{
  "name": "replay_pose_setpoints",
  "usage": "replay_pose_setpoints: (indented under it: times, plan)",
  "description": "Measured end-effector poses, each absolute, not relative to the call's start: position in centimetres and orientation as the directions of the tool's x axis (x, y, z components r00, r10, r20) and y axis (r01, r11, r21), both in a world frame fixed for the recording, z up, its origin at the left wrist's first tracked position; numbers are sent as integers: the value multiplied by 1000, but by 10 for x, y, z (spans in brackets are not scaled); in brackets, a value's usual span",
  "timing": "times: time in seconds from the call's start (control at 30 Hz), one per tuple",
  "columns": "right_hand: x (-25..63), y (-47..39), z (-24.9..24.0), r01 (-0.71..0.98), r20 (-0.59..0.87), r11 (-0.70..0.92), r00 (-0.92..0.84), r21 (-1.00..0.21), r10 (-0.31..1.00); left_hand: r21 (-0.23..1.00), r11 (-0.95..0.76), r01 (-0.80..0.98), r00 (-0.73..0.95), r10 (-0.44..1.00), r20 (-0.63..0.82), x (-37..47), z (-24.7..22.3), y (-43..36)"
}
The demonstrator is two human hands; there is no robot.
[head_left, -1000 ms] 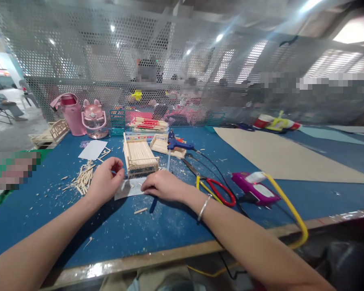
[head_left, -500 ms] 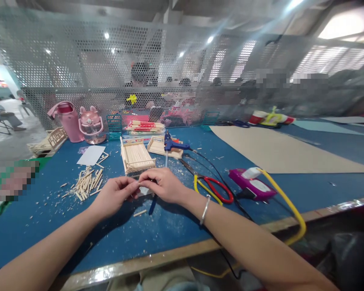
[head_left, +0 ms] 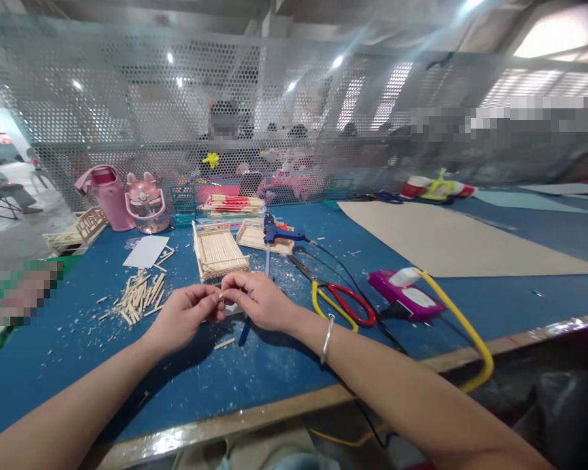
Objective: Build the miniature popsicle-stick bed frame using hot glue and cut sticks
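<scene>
My left hand [head_left: 189, 314] and my right hand [head_left: 259, 301] meet fingertip to fingertip above the blue table, both pinched closed around something small and pale that I cannot make out. Just beyond them stands a small stick-built frame [head_left: 220, 251] with a slatted base. A second stick piece [head_left: 249, 236] lies behind it, beside a blue glue gun [head_left: 281, 233]. Short cut sticks [head_left: 141, 297] are heaped left of my hands. One loose stick [head_left: 224, 343] and a blue tool [head_left: 245, 331] lie under and in front of my right hand.
Red-and-yellow-handled scissors [head_left: 345, 305] and a purple power strip [head_left: 406, 297] with a yellow cable are on the right. A large beige sheet [head_left: 445, 238] lies behind. Pink bottles [head_left: 110, 199] and a white card [head_left: 146, 251] are at the left. A perforated screen [head_left: 166, 117] stands behind the table.
My hands stay together with only a slight shift of the fingers. The whole view has moved a little; the objects on the table lie as before.
</scene>
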State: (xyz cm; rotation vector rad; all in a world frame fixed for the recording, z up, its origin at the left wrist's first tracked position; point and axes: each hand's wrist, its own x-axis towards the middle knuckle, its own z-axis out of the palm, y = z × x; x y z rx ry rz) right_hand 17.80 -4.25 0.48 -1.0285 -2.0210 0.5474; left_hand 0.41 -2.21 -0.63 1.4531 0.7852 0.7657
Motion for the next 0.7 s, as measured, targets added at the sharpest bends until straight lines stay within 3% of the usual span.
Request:
replay_pose_setpoints:
  times: [0.13, 0.57, 0.7]
  plan:
    - [177, -43, 4, 478, 454, 577, -357, -662, 816, 994, 96, -54, 515, 856, -55, 5, -6, -23]
    - [181, -42, 6, 477, 523, 644, -376, -598, 765, 997, 71, 33, 525, 848, -78, 7, -1, -25]
    - [185, -39, 7, 557, 554, 606, -285, -568, 782, 991, -94, 97, 261, 963, 66, 1, -5, -13]
